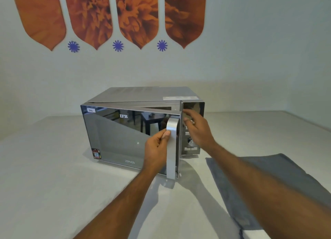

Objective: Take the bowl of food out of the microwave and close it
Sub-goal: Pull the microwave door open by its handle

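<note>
Head view, the only one: microwave (pixel 143 102) sits on a pale counter (pixel 44 167), mirrored door (pixel 125 136) swung partly open, hinge on the left, free edge toward the camera. Left hand (pixel 157 149) grasps the vertical silver handle (pixel 171 149), thumb on the front face, fingers curled behind it. Right hand (pixel 197 129) hovers at the control panel (pixel 192 127), fingers loose and spread, grasping nothing; whether the fingertips touch the panel or the door frame, cannot tell. Grey cloth (pixel 259 181) lies flat on the counter to the right of the microwave, near but apart from it.

The bowl of food is not visible. Door blocks the cavity, so presumably it is inside, but that is a guess. Step judged: opening the door, task barely begun.

Risks:
- Right hand sits close to the gap between door edge and frame; if the door swings back, fingers get pinched.
- Pulling the handle with the body unbraced could drag the microwave across the smooth counter.
- Stray contact on the panel buttons or dial could start a cycle.
- Bowl may be hot; a bare-handed grab could mean a drop or spill. Cloth is within reach for that.
- Door only partly open: reaching in now would knock the bowl against the door edge.
</note>
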`<state>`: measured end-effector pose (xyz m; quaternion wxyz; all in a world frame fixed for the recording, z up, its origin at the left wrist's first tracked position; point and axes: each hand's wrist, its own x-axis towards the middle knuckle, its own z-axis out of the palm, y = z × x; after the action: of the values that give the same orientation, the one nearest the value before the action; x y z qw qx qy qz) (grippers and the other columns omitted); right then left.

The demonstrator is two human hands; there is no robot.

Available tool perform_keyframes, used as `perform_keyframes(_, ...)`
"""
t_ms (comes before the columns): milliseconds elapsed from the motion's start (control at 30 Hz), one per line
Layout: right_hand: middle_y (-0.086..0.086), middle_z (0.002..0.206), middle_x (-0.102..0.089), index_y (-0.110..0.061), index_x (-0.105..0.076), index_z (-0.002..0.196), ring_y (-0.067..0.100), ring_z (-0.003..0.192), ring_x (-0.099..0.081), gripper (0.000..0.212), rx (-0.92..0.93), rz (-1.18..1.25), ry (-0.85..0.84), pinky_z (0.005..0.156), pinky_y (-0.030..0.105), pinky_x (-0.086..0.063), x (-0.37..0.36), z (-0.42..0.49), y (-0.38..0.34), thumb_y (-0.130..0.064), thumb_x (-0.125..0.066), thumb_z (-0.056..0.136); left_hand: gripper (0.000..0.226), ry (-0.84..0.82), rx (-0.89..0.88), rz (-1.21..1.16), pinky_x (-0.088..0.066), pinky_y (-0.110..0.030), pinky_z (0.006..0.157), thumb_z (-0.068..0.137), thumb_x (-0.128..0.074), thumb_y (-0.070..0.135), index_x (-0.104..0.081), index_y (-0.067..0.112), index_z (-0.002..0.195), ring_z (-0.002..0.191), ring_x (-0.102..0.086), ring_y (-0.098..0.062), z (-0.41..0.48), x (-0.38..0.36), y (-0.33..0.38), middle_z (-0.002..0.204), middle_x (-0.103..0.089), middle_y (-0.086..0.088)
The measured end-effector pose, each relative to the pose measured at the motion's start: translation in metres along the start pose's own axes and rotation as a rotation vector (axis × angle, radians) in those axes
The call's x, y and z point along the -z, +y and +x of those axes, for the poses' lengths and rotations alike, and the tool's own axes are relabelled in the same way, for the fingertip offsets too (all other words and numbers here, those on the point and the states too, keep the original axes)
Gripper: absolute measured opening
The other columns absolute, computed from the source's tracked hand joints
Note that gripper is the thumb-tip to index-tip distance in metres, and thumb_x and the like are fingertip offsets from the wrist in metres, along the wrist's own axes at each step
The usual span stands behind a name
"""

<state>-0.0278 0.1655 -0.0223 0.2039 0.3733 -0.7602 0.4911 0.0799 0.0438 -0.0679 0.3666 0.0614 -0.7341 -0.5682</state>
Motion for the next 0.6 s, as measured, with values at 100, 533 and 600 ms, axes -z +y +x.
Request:
perform_keyframes(100,0.007,0.122,-0.065,-0.007,-0.059,0.129,0.016,0.109,-0.062,0.028,-0.066,0.165,0.066,0.096,0.036,-0.055,-0.014,-0.041,-0.009,-0.010,-0.053,0.102,0.019,0.002,0.001,0.002,-0.048,0.000,0.060,0.101,-0.052,0.029,-0.071,0.029,0.102,0.079,-0.065,0.018,-0.009,0.006,0.004,0.074,-0.071,0.027)
perform_keyframes(533,-0.015,0.120,-0.058,-0.019,-0.064,0.124,0.005,0.115,-0.060,0.036,0.010,0.290,0.176,0.094,0.015,-0.052,-0.054,-0.151,-0.068,-0.017,-0.069,0.088,0.030,0.132,-0.155,0.045,-0.053,-0.004,0.078,0.085,-0.060,0.036,-0.063,0.036,0.115,0.098,-0.067,0.011,-0.100,0.087,0.012,0.109,-0.071,0.017)
perform_keyframes(600,-0.006,0.125,-0.058,-0.011,-0.064,0.127,0.004,0.122,-0.055,0.040,0.081,0.218,0.197,0.099,0.017,-0.050,-0.066,-0.167,-0.079,-0.014,-0.070,0.087,0.033,0.176,-0.171,0.070,-0.053,-0.006,0.082,0.085,-0.062,0.033,-0.061,0.039,0.117,0.100,-0.068,0.010,-0.118,0.100,0.010,0.111,-0.071,0.021)
